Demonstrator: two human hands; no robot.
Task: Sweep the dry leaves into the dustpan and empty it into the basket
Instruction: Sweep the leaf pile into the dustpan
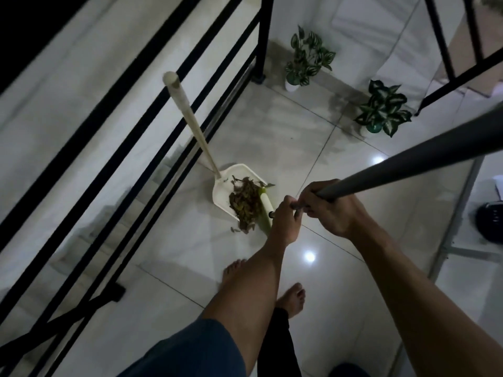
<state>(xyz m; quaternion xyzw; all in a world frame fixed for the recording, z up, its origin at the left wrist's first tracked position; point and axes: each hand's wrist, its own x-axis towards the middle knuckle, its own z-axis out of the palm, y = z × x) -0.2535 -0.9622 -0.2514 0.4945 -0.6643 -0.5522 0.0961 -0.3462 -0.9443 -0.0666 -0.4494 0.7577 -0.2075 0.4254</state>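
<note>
A cream dustpan (223, 188) with a long upright handle (187, 115) stands on the tiled floor beside the railing. A heap of dry leaves (245, 202) lies on its mouth, and a few leaves (236, 229) rest on the floor just in front. The broom's green and white head (265, 210) presses against the heap. My right hand (330, 210) grips the grey broom pole (408, 164) high up. My left hand (284, 219) holds the same pole lower, near the head. No basket is in view.
A black metal railing (152, 104) runs along the left. Two potted plants (307, 59) (382, 108) stand at the far side of the floor. A grey metal frame (457, 208) and a dark round object (490, 224) sit at the right. My bare feet (292, 297) are below.
</note>
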